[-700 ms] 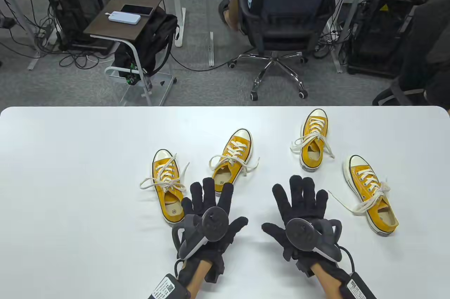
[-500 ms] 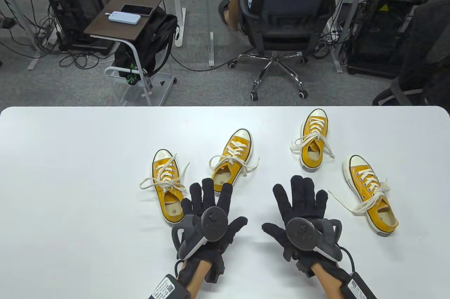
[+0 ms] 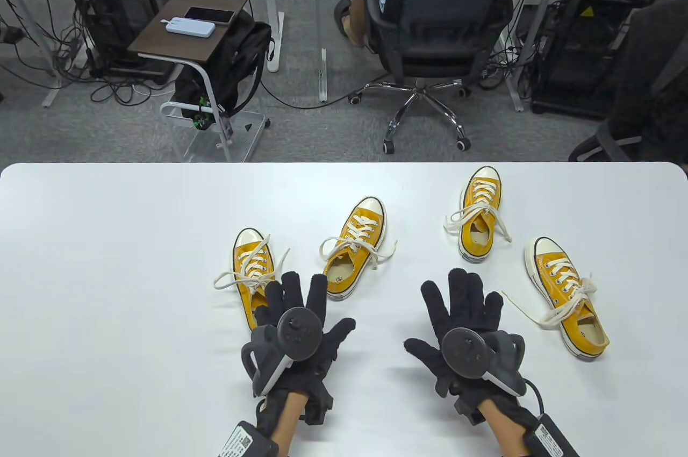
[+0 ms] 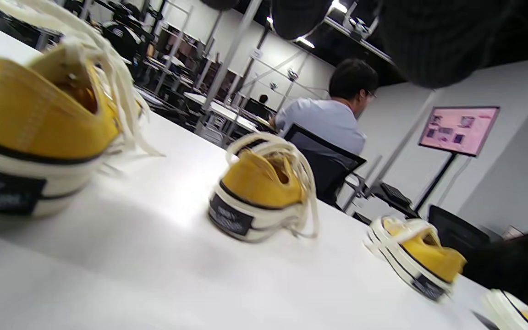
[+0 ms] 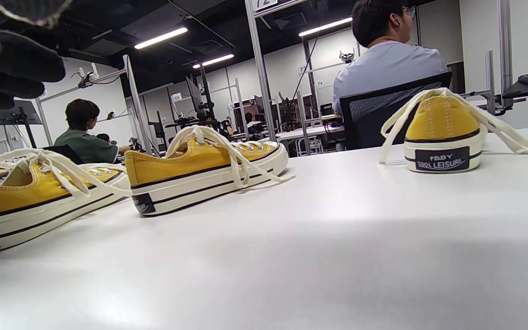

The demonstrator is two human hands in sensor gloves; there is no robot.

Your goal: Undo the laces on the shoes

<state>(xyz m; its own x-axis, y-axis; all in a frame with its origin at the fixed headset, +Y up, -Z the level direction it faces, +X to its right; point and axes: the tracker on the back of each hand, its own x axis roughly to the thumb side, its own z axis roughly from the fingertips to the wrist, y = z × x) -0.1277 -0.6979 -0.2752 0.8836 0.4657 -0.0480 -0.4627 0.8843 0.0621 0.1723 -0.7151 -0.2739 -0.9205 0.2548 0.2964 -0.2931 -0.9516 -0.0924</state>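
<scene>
On our white table four yellow shoes stand with laces tied, our left hand spread over the leftmost shoe, our right hand spread, holding nothing.

4 yellow canvas low-top sneakers with tied cream laces stand upright on the table, toes toward 12 o'clock.

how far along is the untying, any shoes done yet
Done: nothing visible; all four yellow shoes show tied bows.

In hand: the left hand, fingers straight, is over the heel of the leftmost shoe but grips no lace. The right hand is spread open above the table, touching no shoe.

Left: the second shoe, third shoe and rightmost shoe, plus the first.
</scene>
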